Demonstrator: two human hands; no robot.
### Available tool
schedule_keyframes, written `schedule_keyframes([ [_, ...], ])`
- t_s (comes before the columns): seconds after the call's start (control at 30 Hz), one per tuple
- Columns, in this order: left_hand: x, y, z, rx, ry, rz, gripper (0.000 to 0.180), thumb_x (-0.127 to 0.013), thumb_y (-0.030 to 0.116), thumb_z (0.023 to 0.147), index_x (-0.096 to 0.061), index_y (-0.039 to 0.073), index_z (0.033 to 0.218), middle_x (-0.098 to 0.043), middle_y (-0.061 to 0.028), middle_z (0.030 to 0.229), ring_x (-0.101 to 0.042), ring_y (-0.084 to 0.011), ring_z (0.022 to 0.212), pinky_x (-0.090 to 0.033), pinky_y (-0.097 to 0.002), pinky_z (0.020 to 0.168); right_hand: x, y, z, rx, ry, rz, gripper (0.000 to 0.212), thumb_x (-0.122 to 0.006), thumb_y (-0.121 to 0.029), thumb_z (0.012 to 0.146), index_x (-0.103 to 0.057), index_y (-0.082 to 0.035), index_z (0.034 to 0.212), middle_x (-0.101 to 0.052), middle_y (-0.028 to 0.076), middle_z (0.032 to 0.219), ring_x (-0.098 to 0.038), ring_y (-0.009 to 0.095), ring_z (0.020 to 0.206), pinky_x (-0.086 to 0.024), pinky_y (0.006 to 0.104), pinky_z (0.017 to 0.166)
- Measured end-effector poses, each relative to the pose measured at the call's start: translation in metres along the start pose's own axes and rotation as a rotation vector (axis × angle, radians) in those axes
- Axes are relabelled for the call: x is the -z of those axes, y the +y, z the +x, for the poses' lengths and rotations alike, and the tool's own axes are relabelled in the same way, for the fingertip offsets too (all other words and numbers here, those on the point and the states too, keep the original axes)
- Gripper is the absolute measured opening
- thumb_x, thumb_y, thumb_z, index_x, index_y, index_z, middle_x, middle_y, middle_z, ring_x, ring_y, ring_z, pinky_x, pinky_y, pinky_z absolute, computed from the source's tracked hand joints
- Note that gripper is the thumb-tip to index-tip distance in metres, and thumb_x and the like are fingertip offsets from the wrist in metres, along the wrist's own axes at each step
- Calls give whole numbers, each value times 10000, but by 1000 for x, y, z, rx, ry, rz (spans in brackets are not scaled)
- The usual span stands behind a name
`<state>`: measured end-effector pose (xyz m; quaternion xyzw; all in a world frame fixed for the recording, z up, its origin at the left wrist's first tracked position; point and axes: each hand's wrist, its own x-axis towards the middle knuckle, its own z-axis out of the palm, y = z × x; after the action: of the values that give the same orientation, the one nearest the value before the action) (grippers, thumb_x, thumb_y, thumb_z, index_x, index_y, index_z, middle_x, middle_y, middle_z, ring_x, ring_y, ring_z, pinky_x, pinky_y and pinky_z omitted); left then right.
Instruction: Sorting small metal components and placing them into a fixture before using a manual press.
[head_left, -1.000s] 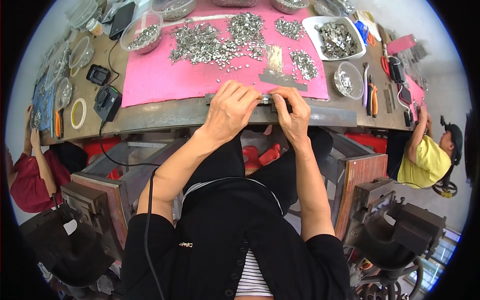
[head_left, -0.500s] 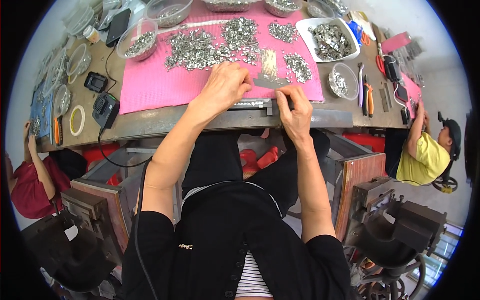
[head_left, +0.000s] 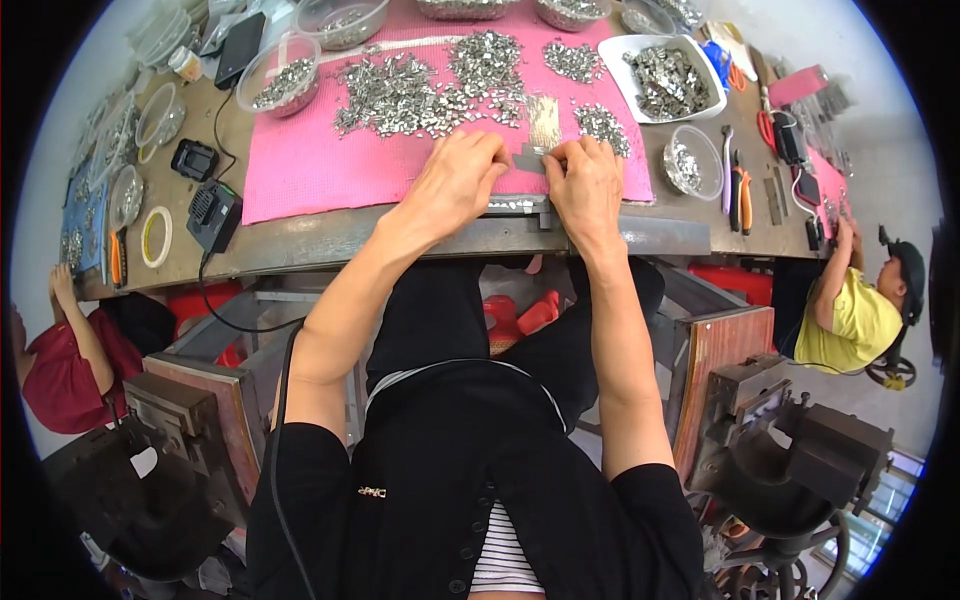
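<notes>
My left hand is over the pink mat, its fingertips pinched together at the near edge of a pile of small metal pieces. What sits in that pinch, if anything, is too small to name. My right hand has its fingers bent and closed at the right end of a flat grey metal plate; the fingertips hide what they grip. Just beyond the plate lies a bundle of thin pale metal strips or pins. A metal bar with a slot lies along the table edge below both hands.
Clear tubs and a white tray of metal parts stand around the mat. Orange-handled pliers lie right, a black charger and tape roll left. A co-worker in yellow sits right, another in dark red left.
My right hand has moved away from me, up the plate's right end toward the pale strips, its fingers now more curled. The left hand has stayed near the pile, fingertips still pinched.
</notes>
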<state>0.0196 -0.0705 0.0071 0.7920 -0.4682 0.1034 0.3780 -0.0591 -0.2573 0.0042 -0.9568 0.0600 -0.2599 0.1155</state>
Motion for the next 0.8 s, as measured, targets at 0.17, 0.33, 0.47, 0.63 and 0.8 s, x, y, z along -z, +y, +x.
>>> schedule_keyframes([
  [0.17, 12, 27, -21, 168, -2, -264, 63, -617, 16, 927, -595, -8, 980, -627, -143, 880, -596, -325, 833, -483, -411, 754, -5, 4, -1, -34, 16, 107, 113, -772, -136, 817, -702, -52, 844, -656, 100, 835, -621, 321, 874, -442, 444, 813],
  [0.33, 0, 31, -30, 113, 72, -210, 89, -631, -19, 883, -582, 9, 952, -591, -135, 890, -576, -329, 836, -459, -431, 771, -1, 9, -1, 19, 1, 247, 121, -768, -71, 814, -671, -13, 856, -658, 115, 825, -649, 291, 737, -494, 411, 699],
  [0.47, -2, 29, -33, 85, 98, -192, 113, -648, -30, 867, -583, 3, 954, -587, -136, 911, -571, -330, 844, -466, -425, 764, 2, 8, -3, 88, -9, 298, 122, -765, -48, 824, -666, 1, 875, -655, 116, 823, -645, 272, 680, -503, 392, 635],
  [0.63, -3, 31, -32, 69, 90, -160, 123, -656, -30, 865, -584, 3, 960, -590, -134, 918, -575, -334, 850, -473, -431, 772, 6, 7, -7, 52, -1, 366, 85, -724, -36, 876, -668, 7, 922, -654, 108, 830, -641, 238, 691, -511, 348, 654],
  [0.8, -4, 32, -39, -11, 105, -51, 153, -691, 0, 858, -611, 11, 988, -614, -124, 941, -604, -326, 891, -497, -413, 787, 25, -14, -23, -49, -112, 704, 72, -676, -17, 924, -626, 30, 948, -645, 116, 890, -630, 219, 766, -508, 333, 718],
])
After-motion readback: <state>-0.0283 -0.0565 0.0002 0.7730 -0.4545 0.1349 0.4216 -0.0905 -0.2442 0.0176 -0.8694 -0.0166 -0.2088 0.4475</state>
